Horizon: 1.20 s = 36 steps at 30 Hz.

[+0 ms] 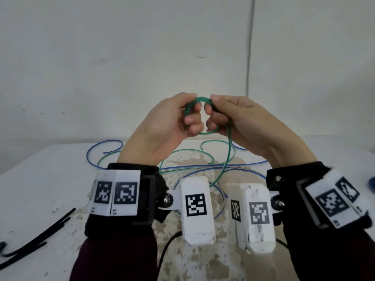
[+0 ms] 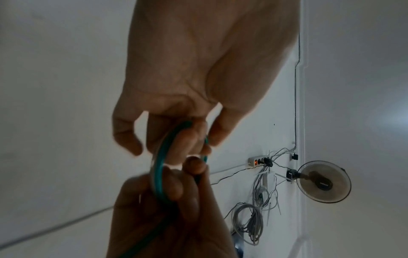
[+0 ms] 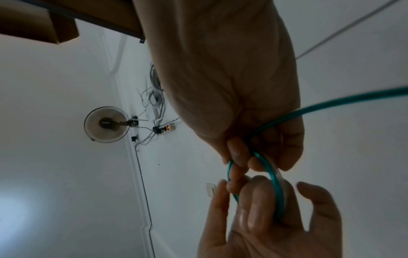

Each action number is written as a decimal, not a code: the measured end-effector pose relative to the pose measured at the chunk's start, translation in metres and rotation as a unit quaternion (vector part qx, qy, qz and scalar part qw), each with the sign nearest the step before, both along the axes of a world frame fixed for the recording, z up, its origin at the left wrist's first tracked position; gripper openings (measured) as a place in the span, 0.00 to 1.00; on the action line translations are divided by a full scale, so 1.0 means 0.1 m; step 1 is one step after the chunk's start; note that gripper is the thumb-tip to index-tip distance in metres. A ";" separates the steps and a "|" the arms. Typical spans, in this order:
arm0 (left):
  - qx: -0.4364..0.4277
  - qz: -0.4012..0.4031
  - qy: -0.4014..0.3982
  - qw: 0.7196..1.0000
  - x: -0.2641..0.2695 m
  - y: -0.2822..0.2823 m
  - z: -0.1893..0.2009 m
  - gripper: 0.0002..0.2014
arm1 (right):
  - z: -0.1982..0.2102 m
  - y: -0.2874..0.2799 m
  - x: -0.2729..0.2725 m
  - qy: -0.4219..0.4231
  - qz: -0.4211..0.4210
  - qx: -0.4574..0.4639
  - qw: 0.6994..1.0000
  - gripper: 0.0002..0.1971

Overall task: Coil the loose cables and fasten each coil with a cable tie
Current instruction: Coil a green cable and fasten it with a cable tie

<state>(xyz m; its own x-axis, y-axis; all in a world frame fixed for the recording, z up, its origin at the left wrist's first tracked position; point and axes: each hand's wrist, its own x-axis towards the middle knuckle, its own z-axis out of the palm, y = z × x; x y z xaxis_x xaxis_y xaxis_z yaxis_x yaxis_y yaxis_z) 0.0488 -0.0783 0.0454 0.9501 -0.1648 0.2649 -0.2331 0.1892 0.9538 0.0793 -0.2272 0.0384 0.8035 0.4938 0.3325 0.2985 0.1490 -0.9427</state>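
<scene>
Ties first: three or so thin black plastic cable ties point(image 1: 38, 238) wait far left on the white table point(image 1: 40, 179); left hand point(image 1: 162, 126) pinches the small green cable coil point(image 1: 199, 116) steady while right hand point(image 1: 241, 120) grips it, feeding the tail; one blue cable point(image 1: 101, 147) lies loose below

A wall fan point(image 2: 324, 181) hangs beside a power strip point(image 2: 257, 161).

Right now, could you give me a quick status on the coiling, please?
Left hand and right hand both grip green coil. Its tail trails to table. Cable ties untouched. Nothing obstructing.
</scene>
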 end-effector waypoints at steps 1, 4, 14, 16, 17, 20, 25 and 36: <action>0.018 -0.007 -0.008 1.000 0.00 0.01 -0.01 0.17 | 0.00 -0.01 0.00 -0.013 -0.005 -0.020 1.000 0.17; 0.059 0.004 -0.046 0.997 -0.01 0.04 -0.03 0.18 | -0.01 -0.02 -0.01 -0.036 -0.019 -0.057 0.998 0.17; 0.029 -0.035 -0.049 0.998 -0.02 -0.01 -0.03 0.19 | 0.03 0.01 -0.05 -0.003 -0.011 0.000 1.000 0.20; 0.053 -0.029 -0.062 0.996 -0.02 0.00 -0.04 0.19 | 0.02 0.03 -0.05 -0.010 -0.015 -0.016 1.000 0.20; 0.044 -0.017 -0.073 0.996 -0.01 0.01 -0.04 0.18 | 0.01 0.04 -0.05 -0.005 -0.018 -0.008 1.000 0.20; -0.043 0.018 -0.095 0.994 0.05 0.04 -0.04 0.18 | 0.01 0.07 -0.06 0.016 0.004 0.053 0.998 0.19; -0.076 0.021 -0.099 0.992 0.06 0.05 -0.03 0.18 | 0.01 0.06 -0.08 0.008 0.036 0.081 0.996 0.17; 0.041 -0.005 -0.111 0.993 0.03 0.03 -0.07 0.17 | 0.03 0.03 -0.07 -0.010 -0.032 0.015 0.999 0.18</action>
